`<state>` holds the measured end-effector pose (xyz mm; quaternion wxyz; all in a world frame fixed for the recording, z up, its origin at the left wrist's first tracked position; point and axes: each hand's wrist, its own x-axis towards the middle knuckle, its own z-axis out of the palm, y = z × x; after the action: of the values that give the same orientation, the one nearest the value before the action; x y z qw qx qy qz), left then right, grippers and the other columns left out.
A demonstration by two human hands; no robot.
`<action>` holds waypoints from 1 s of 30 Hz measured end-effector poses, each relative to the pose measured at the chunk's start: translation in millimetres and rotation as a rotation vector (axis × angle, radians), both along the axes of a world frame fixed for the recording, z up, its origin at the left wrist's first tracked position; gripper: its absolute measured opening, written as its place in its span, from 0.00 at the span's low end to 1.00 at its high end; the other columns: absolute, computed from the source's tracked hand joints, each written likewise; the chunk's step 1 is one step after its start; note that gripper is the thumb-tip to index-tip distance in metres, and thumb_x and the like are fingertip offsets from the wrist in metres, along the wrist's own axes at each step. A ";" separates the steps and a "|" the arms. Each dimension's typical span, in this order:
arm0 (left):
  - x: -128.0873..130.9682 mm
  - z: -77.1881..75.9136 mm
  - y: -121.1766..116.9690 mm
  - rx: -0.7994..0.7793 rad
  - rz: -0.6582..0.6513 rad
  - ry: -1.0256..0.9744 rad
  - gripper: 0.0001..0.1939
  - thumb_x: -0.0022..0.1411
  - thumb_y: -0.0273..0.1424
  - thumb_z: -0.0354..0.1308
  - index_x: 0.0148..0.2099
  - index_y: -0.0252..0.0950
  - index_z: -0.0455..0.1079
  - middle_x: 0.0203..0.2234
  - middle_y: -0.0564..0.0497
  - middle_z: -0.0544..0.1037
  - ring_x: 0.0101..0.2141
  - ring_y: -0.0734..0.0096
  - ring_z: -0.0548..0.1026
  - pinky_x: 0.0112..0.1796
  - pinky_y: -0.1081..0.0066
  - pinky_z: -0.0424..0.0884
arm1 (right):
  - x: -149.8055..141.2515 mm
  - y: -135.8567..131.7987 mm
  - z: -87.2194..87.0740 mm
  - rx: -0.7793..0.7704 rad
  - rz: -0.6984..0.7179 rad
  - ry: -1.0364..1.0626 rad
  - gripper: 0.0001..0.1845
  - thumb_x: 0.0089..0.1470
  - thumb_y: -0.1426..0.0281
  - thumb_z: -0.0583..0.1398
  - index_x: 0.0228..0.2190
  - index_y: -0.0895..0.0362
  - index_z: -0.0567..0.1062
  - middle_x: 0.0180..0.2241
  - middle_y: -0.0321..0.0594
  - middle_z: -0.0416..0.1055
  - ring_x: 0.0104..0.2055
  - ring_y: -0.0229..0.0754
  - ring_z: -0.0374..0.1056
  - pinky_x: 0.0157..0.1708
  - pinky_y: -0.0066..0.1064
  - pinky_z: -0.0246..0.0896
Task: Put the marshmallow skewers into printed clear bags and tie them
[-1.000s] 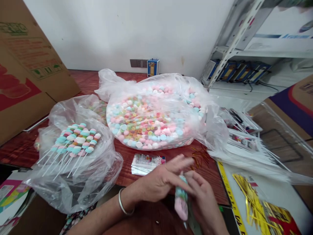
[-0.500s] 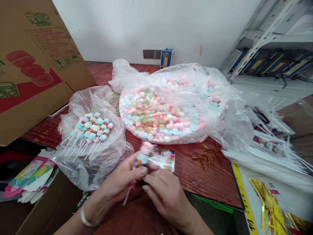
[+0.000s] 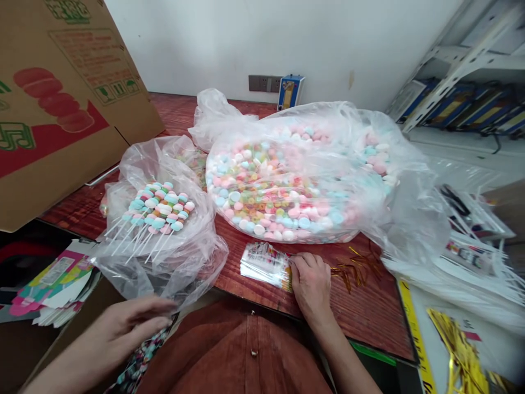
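My left hand [image 3: 133, 325] hovers at the lower left with its fingers stretched out, over a box of wrapped marshmallow sticks [image 3: 150, 350] partly hidden beneath it. Nothing shows in its fingers, which are a little blurred. At the table's front edge my right hand [image 3: 312, 282] pinches the right end of a stack of small clear printed plastic bags [image 3: 264, 265]. Several gold twist ties [image 3: 355, 269] lie just right of that hand. To the left, unwrapped marshmallow skewers [image 3: 158, 208] rest in a pile on a crumpled clear plastic bag [image 3: 192, 273].
A large clear bag of pastel marshmallows and gummy rings [image 3: 283, 186] fills the table's middle. A cardboard carton [image 3: 74, 109] stands at left, above printed cards [image 3: 53, 279]. At right are white sticks [image 3: 463, 284], a gold twist-tie bundle [image 3: 451, 345] and a metal shelf [image 3: 463, 71].
The marshmallow skewer has left my hands. My left hand has moved down and left over the box, while my right hand has moved right to the stack of bags. The view has shifted slightly.
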<state>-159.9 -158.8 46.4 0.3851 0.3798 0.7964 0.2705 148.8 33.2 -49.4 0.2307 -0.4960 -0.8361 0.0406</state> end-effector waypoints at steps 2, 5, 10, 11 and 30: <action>48.5 -1.2 38.6 -0.009 -0.256 -0.312 0.14 0.56 0.42 0.65 0.43 0.44 0.81 0.42 0.47 0.83 0.44 0.56 0.78 0.47 0.63 0.72 | 2.9 -5.1 10.1 0.061 0.009 0.050 0.09 0.62 0.75 0.57 0.35 0.55 0.78 0.39 0.43 0.78 0.41 0.49 0.66 0.40 0.40 0.55; 115.1 -21.4 90.7 -0.005 -0.284 -0.912 0.22 0.52 0.36 0.70 0.50 0.42 0.77 0.46 0.43 0.81 0.42 0.59 0.79 0.46 0.63 0.72 | 10.5 -14.1 30.3 0.163 0.054 0.196 0.09 0.63 0.74 0.57 0.37 0.55 0.78 0.40 0.44 0.77 0.43 0.47 0.68 0.43 0.40 0.57; 173.7 -50.8 142.9 0.259 0.037 -1.522 0.16 0.51 0.36 0.71 0.42 0.36 0.78 0.41 0.45 0.80 0.42 0.65 0.76 0.46 0.65 0.71 | 23.1 -28.7 55.8 0.217 0.086 0.353 0.10 0.61 0.75 0.59 0.40 0.51 0.79 0.41 0.42 0.77 0.45 0.46 0.70 0.46 0.40 0.61; 178.0 -49.9 148.9 0.312 0.114 -1.518 0.13 0.52 0.34 0.71 0.39 0.35 0.78 0.37 0.47 0.80 0.39 0.68 0.76 0.44 0.67 0.71 | 24.5 -30.9 57.0 0.183 0.052 0.408 0.11 0.60 0.73 0.60 0.43 0.50 0.79 0.43 0.42 0.77 0.47 0.47 0.70 0.48 0.41 0.61; 176.8 -49.9 150.2 0.477 0.255 -1.060 0.16 0.44 0.37 0.75 0.27 0.33 0.74 0.20 0.55 0.74 0.23 0.77 0.68 0.28 0.75 0.65 | 4.4 -43.4 59.8 -0.441 -0.157 0.712 0.17 0.63 0.58 0.56 0.28 0.56 0.72 0.27 0.37 0.72 0.30 0.41 0.66 0.31 0.29 0.57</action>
<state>16.8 -8.6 -3.5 0.5986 0.1706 0.4520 0.6389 153.3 -10.2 10.5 0.3956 -0.5506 -0.6353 0.3696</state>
